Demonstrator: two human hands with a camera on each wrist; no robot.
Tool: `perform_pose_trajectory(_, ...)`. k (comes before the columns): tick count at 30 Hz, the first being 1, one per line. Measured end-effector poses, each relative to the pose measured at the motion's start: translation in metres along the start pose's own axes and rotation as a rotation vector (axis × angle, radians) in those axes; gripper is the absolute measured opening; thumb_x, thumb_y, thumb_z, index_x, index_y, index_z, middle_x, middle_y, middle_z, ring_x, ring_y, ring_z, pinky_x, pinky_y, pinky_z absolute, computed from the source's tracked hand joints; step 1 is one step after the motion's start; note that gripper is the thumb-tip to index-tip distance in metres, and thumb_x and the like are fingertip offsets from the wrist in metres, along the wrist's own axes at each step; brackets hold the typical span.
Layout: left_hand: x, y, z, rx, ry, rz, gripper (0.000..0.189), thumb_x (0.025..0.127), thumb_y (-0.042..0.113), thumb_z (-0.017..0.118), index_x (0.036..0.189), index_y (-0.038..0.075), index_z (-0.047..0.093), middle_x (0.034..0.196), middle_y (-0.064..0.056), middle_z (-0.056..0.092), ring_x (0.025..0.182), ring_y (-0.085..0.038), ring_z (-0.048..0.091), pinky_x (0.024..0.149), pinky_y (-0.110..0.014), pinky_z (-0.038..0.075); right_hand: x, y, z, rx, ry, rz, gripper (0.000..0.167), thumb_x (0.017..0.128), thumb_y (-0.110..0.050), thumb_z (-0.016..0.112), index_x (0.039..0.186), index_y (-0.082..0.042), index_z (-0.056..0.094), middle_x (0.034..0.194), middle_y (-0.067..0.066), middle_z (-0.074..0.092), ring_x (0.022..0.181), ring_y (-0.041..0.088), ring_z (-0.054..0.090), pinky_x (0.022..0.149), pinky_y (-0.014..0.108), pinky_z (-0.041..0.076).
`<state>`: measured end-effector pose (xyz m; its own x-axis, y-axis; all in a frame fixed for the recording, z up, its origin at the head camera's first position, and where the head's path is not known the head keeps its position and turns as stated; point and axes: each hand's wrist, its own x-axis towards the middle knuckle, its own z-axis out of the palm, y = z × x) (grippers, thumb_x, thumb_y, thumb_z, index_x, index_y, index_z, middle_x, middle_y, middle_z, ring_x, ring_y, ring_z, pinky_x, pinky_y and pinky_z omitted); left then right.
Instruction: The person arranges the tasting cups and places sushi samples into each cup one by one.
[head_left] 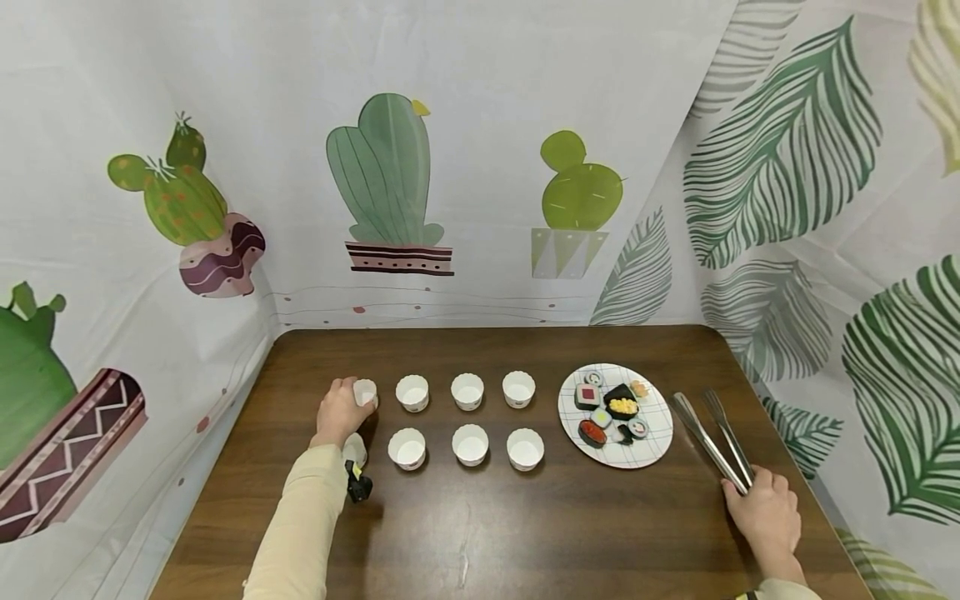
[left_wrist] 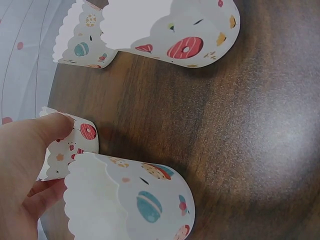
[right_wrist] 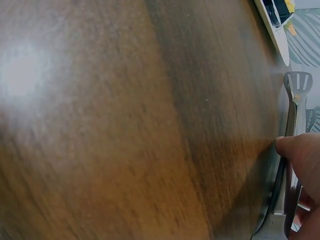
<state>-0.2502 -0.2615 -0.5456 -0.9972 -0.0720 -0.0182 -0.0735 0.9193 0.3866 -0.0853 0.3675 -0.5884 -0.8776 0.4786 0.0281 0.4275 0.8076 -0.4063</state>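
Observation:
My left hand (head_left: 339, 412) pinches a white baking cup (head_left: 365, 392) at the left end of the back row. In the left wrist view, thumb and fingers lie on either side of this cup (left_wrist: 82, 142), whose wall bears a printed donut. Close to my left wrist stands the front row's leftmost cup (head_left: 356, 450), partly hidden by the sleeve. At the table's right side my right hand (head_left: 767, 512) grips metal tongs (head_left: 708, 437) near their joined end. The tongs' arms are spread, and one slotted tip (right_wrist: 299, 82) shows in the right wrist view.
Several more white cups (head_left: 470, 446) stand in two rows on the brown wooden table (head_left: 600, 533). A round checked plate (head_left: 652, 446) with several sushi pieces (head_left: 592, 432) lies between the cups and the tongs. Printed curtains (head_left: 487, 167) hang behind and beside the table.

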Motion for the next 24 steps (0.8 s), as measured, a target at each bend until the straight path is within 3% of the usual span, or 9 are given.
perform_pose_trajectory(6,0.0,0.0,0.001,-0.005,0.008,-0.002,0.062,0.079,0.028,0.067,0.126,-0.005,0.045,0.121,-0.028,0.046,0.103,-0.047,0.052,0.083,-0.056,0.043,0.0,-0.001,-0.005,-0.005,-0.01,-0.006,0.054,0.085,-0.027,0.06,0.118,0.011,0.043,0.107,0.036,0.044,0.093,0.055,0.042,0.068,0.06,0.036)
perform_pose_trajectory(19,-0.001,0.001,-0.003,-0.009,0.009,-0.003,0.061,0.079,0.026,0.067,0.126,-0.006,0.045,0.122,-0.028,0.046,0.103,-0.047,0.052,0.084,-0.056,0.043,-0.002,0.002,-0.011,0.028,0.069,-0.062,0.049,0.081,-0.022,0.063,0.113,0.012,0.047,0.1,0.038,0.05,0.084,0.054,0.048,0.068,0.06,0.037)
perform_pose_trajectory(24,-0.002,0.002,-0.003,-0.01,0.005,-0.003,0.061,0.079,0.026,0.067,0.127,-0.005,0.045,0.122,-0.028,0.046,0.104,-0.047,0.052,0.084,-0.056,0.042,-0.001,0.003,-0.011,0.024,0.07,-0.043,0.051,0.083,-0.026,0.063,0.115,0.01,0.048,0.102,0.037,0.05,0.086,0.053,0.049,0.068,0.061,0.038)
